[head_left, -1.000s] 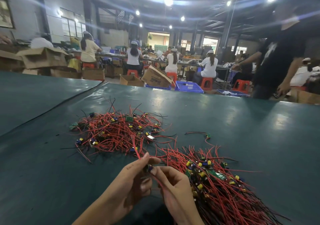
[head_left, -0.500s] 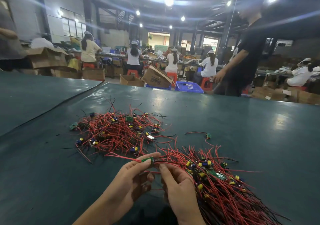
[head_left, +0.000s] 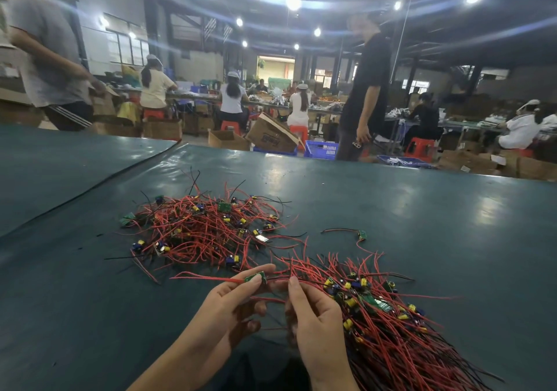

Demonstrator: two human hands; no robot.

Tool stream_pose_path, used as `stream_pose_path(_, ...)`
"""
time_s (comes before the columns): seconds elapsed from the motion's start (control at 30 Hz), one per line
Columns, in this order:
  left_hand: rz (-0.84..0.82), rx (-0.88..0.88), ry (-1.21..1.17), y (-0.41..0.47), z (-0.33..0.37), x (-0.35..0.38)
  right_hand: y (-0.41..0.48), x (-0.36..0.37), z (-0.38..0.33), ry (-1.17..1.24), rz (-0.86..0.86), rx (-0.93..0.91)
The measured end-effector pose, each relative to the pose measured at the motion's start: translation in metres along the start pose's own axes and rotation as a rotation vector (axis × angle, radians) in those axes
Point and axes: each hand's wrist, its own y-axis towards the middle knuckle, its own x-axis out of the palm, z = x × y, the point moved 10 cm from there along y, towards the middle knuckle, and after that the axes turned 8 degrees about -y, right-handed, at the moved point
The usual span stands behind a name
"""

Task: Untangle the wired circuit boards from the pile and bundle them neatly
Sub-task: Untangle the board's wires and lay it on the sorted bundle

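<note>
Compared with one second ago, the small green circuit board (head_left: 255,278) has turned to show its green face and now sits at the fingertips of the left hand (head_left: 232,306), pinched between thumb and forefinger; its red lead (head_left: 199,277) trails out to the left, lying free of the tangled pile (head_left: 205,230) farther back on the green worktable (head_left: 422,209); this suggests one unit is separated and ready to join the sorted bundle (head_left: 385,324) just beside it on the right; the right hand (head_left: 316,312) has its fingers curled round leads at that bundle's near edge; a bystander in black (head_left: 367,89) has walked leftward behind the table; print on a tilted cardboard box (head_left: 268,137) is too blurred to read, and no other writing is legible.
</note>
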Motion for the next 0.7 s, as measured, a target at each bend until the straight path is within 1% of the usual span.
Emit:
stream_pose_path(0.3, 0.016, 0.024, 0.047, -0.002, 0.004, -0.001, 0.001, -0.005, 0.003, 0.008, 0.037, 0.027)
stream_pose_path(0.47, 0.007, 0.065, 0.11, -0.007, 0.014, 0.011, -0.001, -0.005, -0.005, 0.003, 0.054, -0.003)
stream_pose_path(0.6, -0.015, 0.068, 0.124, -0.011, 0.017, 0.021, -0.002, 0.0, -0.006, -0.021, 0.025, 0.001)
stream_pose_path(0.7, -0.031, 0.094, 0.135, -0.013, 0.022, 0.026, -0.003, -0.003, -0.008, -0.044, 0.066, -0.023)
